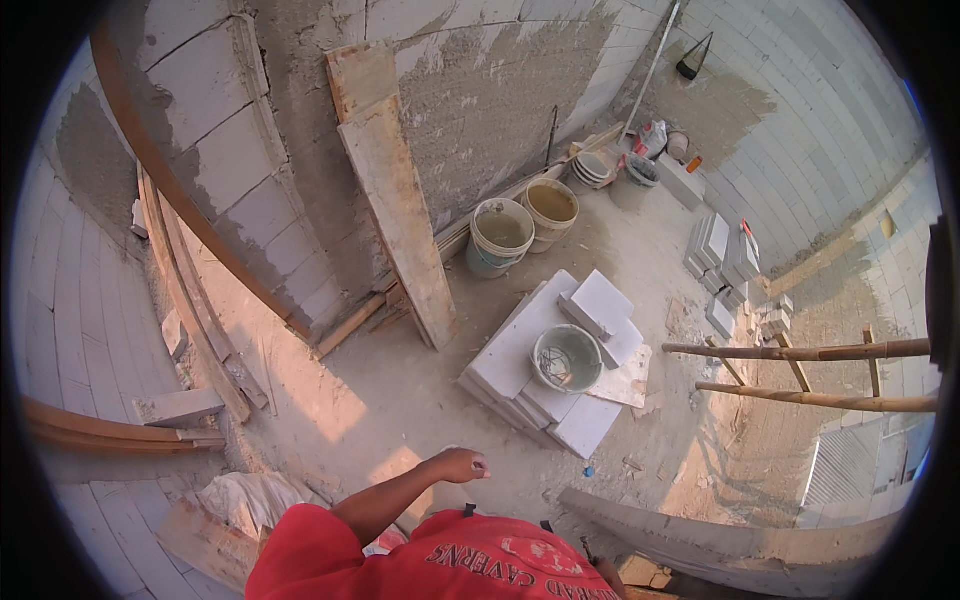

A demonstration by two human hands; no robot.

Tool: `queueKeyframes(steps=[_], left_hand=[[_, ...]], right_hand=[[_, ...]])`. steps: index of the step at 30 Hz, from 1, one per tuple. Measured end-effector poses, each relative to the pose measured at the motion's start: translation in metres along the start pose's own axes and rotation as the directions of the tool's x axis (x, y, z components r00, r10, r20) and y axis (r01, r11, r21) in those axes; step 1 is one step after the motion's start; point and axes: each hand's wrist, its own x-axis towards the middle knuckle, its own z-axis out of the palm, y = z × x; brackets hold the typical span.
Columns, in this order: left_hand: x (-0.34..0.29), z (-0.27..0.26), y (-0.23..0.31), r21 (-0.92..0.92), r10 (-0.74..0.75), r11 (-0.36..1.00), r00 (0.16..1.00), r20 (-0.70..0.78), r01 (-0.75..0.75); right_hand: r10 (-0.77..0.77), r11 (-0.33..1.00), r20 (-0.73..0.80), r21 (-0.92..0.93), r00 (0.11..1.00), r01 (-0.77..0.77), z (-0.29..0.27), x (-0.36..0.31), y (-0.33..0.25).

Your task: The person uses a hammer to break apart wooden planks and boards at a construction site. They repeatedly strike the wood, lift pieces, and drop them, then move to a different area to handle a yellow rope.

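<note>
My left hand (458, 465) is held in front of my red shirt, above the dusty floor, with its fingers curled closed. A small pale patch shows at its fingertips; whether this is a held thing or dust on the fingers, I cannot make out. Ahead and to the right lies a stack of white blocks (505, 350), apart from the hand. On that stack stands a grey bucket (567, 358) with some wet-looking material and thin pieces inside. My right hand does not show.
Two buckets of murky liquid, a nearer one (502, 228) and a farther one (551, 204), stand by the wall. A long board (395, 200) leans there. To the right are a bamboo ladder (810, 352) and more blocks (708, 245). Timber planks (195, 290) lie left.
</note>
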Motion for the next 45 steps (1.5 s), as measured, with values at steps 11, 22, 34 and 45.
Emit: queueKeyframes(steps=[11,22,34,45], left_hand=[[-0.092,-0.053,-0.084,-0.149,-0.317,0.947,0.896,-0.312,0.284],[-0.114,-0.004,-0.083,-0.409,-0.442,0.885,0.682,-0.583,0.224],[-0.157,0.153,-0.019,-0.866,-0.87,0.488,-0.017,-0.492,0.105],[-0.076,0.45,-0.013,-0.926,-0.885,-0.031,-0.419,0.2,-0.377]], right_hand=[[-0.152,0.987,-0.147,0.029,0.977,0.158,-0.141,0.115,-0.179],[-0.441,0.773,0.234,-0.393,0.867,0.499,-0.158,0.155,-0.324],[-0.524,0.273,0.593,-0.563,0.611,0.78,-0.181,0.299,-0.461],[-0.523,0.633,0.548,-0.262,0.652,0.728,-0.134,0.348,-0.586]])
